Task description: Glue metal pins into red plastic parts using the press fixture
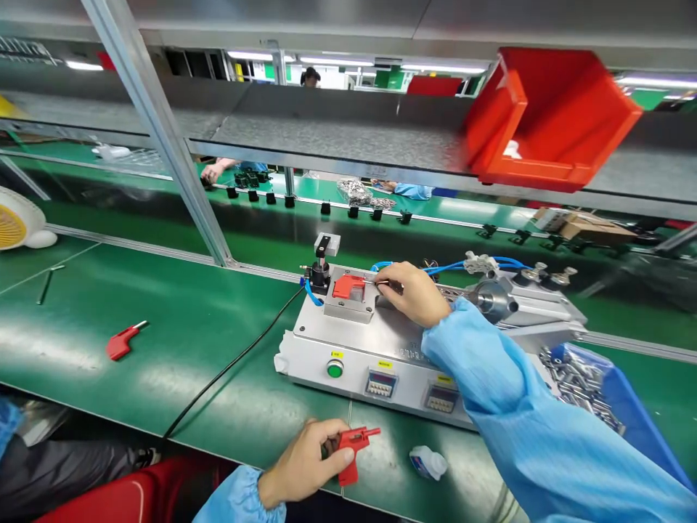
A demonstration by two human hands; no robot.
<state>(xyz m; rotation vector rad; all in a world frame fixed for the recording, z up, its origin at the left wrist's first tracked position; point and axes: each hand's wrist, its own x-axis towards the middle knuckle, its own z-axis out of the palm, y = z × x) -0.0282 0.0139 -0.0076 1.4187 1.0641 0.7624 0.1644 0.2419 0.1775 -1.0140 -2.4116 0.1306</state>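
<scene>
My left hand (305,461) is closed around a small red plastic part (353,444) near the front edge of the green bench. My right hand (412,292) reaches over a grey press machine (392,349) and pinches a thin metal pin beside a red part (348,286) seated in the machine's fixture. Both arms wear light blue sleeves.
Another red part (120,341) lies on the green mat at left. A blue bin of metal pins (588,385) sits at right, a small white bottle (429,462) in front. A red bin (544,116) rests on the overhead shelf. Other people's hands work across the conveyor.
</scene>
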